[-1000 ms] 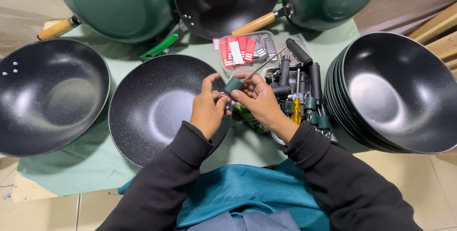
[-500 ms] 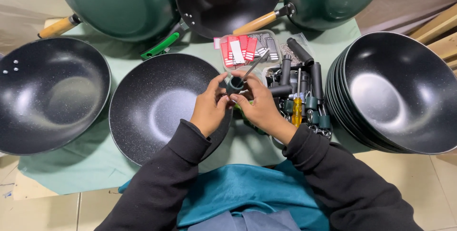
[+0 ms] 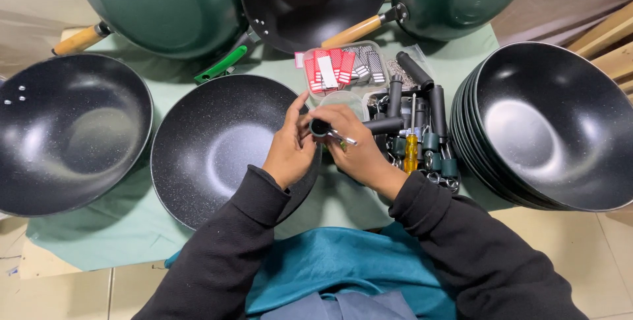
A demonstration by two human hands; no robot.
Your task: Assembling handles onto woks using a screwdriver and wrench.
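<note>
left hand (image 3: 289, 152) + right hand (image 3: 356, 148): gripping black handle (image 3: 379, 125) | over speckled black wok (image 3: 221, 145) | green cloth (image 3: 99, 227)

Person wearing a black long-sleeved top, 2 loose sleeves (image 3: 231, 247) wrinkling at the elbows, ribbed cuffs ending at the wrists, left hand (image 3: 289, 152) and right hand (image 3: 356, 148) showing bare, teal apron (image 3: 343, 264) covering the lap, grey fabric showing below.

Both hands (image 3: 326, 145) together, fingers curled; forearms converging
</note>
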